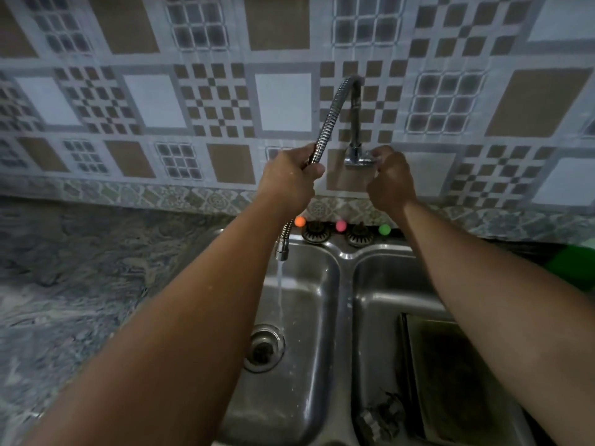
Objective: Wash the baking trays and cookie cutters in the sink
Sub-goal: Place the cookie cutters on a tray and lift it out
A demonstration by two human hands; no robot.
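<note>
My left hand (291,178) grips the flexible metal faucet hose (328,120), whose nozzle (282,247) hangs over the left sink basin (309,275) and runs a stream of water toward the drain (264,347). My right hand (391,180) pinches the tap handle (362,156) on the wall. A dark baking tray (450,365) leans inside the right sink basin (380,284). Small dark metal cookie cutters (381,416) lie at that basin's front left.
A marbled countertop (80,268) stretches to the left of the sink. Two strainer plugs (338,235) and orange, pink and green balls sit on the sink's back ledge. A green object (576,262) lies at the right edge. Patterned tiles cover the wall behind.
</note>
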